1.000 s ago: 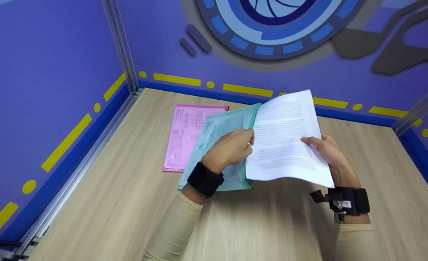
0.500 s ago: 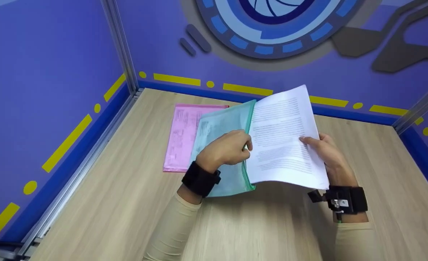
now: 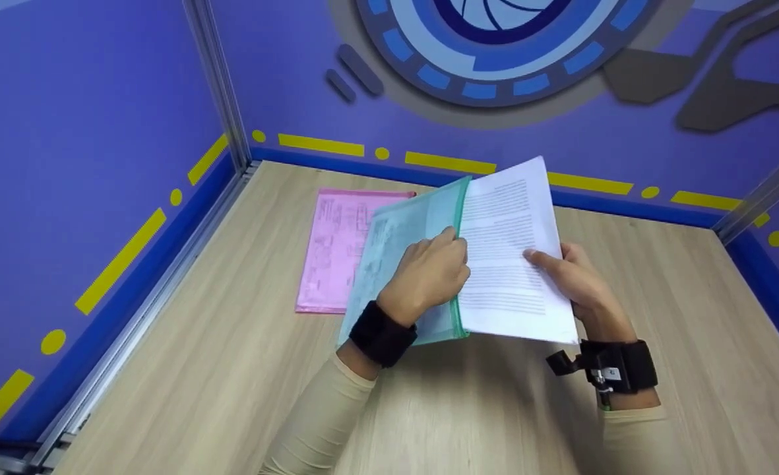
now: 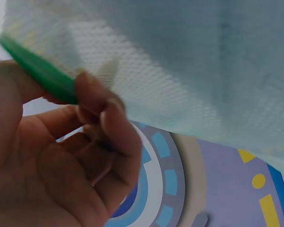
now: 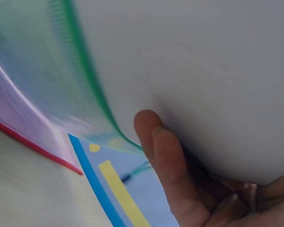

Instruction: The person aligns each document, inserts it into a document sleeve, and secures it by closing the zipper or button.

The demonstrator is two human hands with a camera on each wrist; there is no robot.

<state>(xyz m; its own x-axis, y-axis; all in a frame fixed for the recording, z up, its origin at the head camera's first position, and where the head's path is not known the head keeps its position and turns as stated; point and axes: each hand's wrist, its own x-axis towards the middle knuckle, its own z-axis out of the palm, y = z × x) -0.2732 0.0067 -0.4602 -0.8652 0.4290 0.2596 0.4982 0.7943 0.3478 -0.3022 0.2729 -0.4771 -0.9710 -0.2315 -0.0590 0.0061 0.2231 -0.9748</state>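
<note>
A green translucent zip document folder (image 3: 396, 231) is held tilted above the table, its green-edged mouth facing right. Printed white papers (image 3: 504, 277) stick out of that mouth, their left part inside the folder. My left hand (image 3: 429, 274) pinches the folder's green zip edge between thumb and fingers; the left wrist view shows this green edge (image 4: 42, 73) in the grip. At the papers' right side, my right hand (image 3: 577, 280) holds them with the thumb on top. From below, the right wrist view shows fingers (image 5: 170, 156) against the underside of the papers (image 5: 203, 85).
A pink zip folder (image 3: 326, 254) with printed sheets lies on the wooden table (image 3: 231, 330), partly overlapped in view by the green folder. Blue-purple panels (image 3: 310, 119) with yellow marks stand along the back and sides.
The papers have slid left with my right hand, and less of them shows outside the green folder. My left hand has shifted along the zip edge, still gripping. The pink folder stays put.
</note>
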